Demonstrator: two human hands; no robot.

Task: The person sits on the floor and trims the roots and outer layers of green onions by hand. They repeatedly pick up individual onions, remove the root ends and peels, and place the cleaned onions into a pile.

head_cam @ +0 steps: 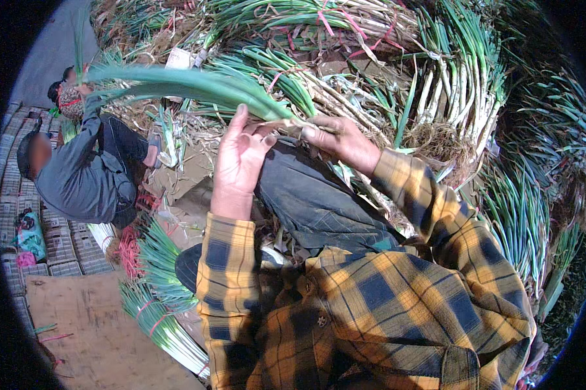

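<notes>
My right hand (339,140) pinches the pale stem of a green onion (200,87) between thumb and fingers. Its long green leaves stretch to the left, blurred towards their tips. Just left of that grip is my left hand (237,158), palm up, with the thumb raised beside the leaves and the other fingers curled. A thin, dry tan leaf strip (284,123) runs between the two hands. Whether the left fingers hold this strip is hard to see. Below the hands is my dark-trousered knee (317,195).
Tied green onions (293,80) lie beyond my hands, with a rooted bunch (454,97) to the right. Bundles with pink ties (168,331) lie at lower left beside a wooden board (93,326). Another person (85,170) sits at left, near plastic crates (61,243) and red ties (129,251).
</notes>
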